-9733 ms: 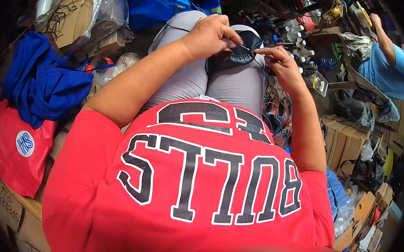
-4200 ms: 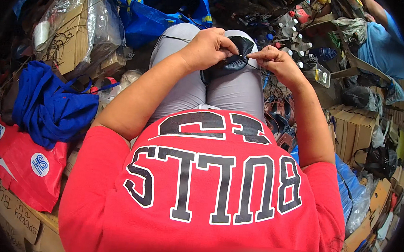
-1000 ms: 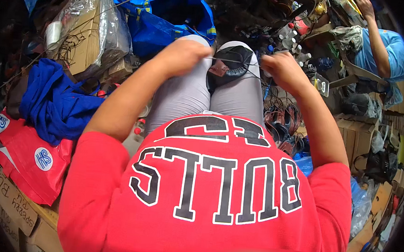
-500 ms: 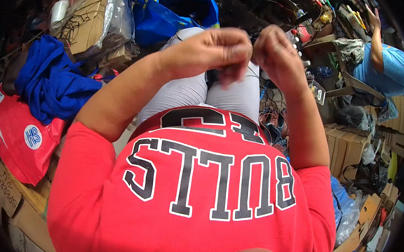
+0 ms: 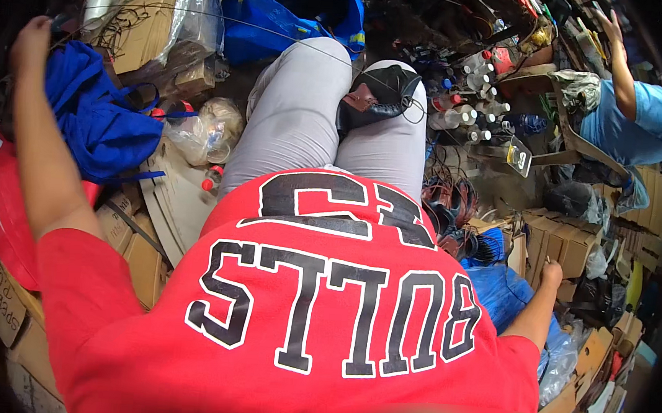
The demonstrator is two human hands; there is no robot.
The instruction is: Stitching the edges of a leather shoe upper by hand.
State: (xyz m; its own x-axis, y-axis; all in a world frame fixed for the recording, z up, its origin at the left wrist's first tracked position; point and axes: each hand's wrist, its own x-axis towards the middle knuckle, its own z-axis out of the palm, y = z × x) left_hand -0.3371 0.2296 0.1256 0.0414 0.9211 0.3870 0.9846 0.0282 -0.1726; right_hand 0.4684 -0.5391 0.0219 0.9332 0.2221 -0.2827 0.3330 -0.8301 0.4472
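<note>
My left hand [image 5: 32, 41] is stretched out to the far left, closed, its fingers on a thin dark thread [image 5: 274, 31]. That thread seems to run across to a black shoe-like leather piece [image 5: 389, 88] between my knees, which has a brownish-pink patch and a loop of thread at its right side. Low on the right, my right hand [image 5: 551, 276] is closed beside cardboard boxes. A small pale tip shows at its top, too small to name.
Blue cloth [image 5: 96, 109] and a red bag [image 5: 8, 207] lie at left. A blue bag [image 5: 291, 4] stands ahead. Several plastic bottles [image 5: 472, 113] crowd beyond my right knee, with cardboard boxes [image 5: 563, 242] nearer. A person in a blue shirt [image 5: 640, 124] sits at far right.
My hands have moved apart from above my lap, the left out to the far left and the right down to the right. The black leather piece now shows between my knees.
</note>
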